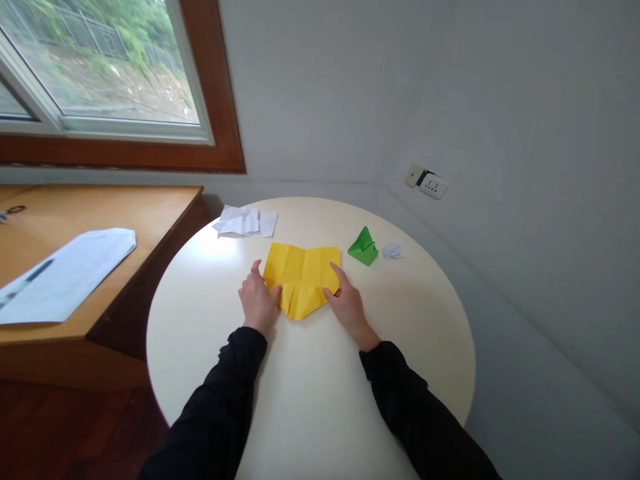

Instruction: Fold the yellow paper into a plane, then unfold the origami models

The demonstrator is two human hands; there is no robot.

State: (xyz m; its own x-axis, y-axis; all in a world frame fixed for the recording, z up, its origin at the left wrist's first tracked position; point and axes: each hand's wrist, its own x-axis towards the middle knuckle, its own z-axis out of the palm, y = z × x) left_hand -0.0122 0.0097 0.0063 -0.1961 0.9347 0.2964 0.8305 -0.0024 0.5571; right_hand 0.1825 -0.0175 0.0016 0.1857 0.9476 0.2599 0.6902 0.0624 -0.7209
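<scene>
A creased sheet of yellow paper lies on the round white table, its lower edge folded to a blunt point and fold lines running across it. At its left edge is my left hand, thumb on the paper and the other fingers bent along the side. My right hand grips the right edge between thumb and forefinger. Just right of the sheet stands a folded green paper piece, and beside that a small crumpled white paper piece. Neither hand touches these two.
Folded white papers rest at the back left of the round table. A wooden desk to the left bears white sheets and scissors. Behind are a window and a wall with a socket.
</scene>
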